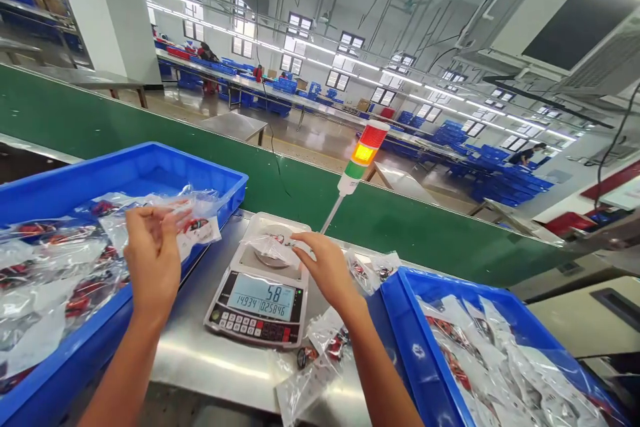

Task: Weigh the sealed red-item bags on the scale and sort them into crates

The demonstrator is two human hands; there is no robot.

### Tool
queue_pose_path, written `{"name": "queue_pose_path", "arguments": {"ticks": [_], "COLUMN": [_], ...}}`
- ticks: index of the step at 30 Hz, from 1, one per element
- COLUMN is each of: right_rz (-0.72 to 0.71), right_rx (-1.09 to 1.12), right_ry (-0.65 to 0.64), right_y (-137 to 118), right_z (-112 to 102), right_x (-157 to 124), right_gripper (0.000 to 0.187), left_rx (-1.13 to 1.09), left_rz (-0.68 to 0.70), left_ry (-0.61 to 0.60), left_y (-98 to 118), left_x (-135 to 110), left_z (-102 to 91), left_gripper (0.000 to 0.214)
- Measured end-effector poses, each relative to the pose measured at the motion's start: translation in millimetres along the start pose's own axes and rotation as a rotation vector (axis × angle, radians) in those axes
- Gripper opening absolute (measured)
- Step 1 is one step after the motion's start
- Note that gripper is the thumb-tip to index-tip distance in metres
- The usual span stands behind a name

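The right hand (327, 270) rests its parted grip on a clear bag of parts (267, 247) on the digital scale (255, 310), while the left hand (153, 257) holds its grip apart beside a blue bin (150, 160)

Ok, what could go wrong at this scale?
The right hand has its fingers on the bag on the scale, which could skew the reading. Loose bags on the steel bench could get mixed with those in the right crate.
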State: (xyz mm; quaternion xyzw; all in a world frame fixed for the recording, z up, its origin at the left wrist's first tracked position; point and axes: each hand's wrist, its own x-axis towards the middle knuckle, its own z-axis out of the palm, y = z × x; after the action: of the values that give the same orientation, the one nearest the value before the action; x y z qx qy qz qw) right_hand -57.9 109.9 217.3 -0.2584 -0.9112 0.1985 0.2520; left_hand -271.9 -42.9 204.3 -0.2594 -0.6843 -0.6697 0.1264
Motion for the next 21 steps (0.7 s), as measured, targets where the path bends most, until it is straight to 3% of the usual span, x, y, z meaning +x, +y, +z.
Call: {"name": "queue_pose_path", "arguments": {"ticks": [4,10,15,21], "right_rz": [0.128,0.479,0.639,0.647], "right_rx": [0.090,0.227,0.314,0.251], "right_ry": [0.172,0.363,0.334,0.223], "right_y": [17.9,51.1,63.0,67.6], "right_z": [-14.8,-13.7,1.4,16.0], "right_x": [-35.8,-102.8,-138.6,-146.8], "right_gripper": [0.026,0.036,0.042,0.039], "left_rx": [0.004,0.179,0.285,0.305], "left_rz": [-0.158,-0.148,-0.056,-0.069], "left_ry": [0.041,0.131,0.112,0.089], "left_y": [-7.8,-8.1,2.6,-0.9], "left_x": [-39.8,-70.6,-71.3,-73.0], "left_z": [-26.0,-37.9,-33.3,-34.4], "left_gripper": [0.026,0.029,0.032,0.040]}}
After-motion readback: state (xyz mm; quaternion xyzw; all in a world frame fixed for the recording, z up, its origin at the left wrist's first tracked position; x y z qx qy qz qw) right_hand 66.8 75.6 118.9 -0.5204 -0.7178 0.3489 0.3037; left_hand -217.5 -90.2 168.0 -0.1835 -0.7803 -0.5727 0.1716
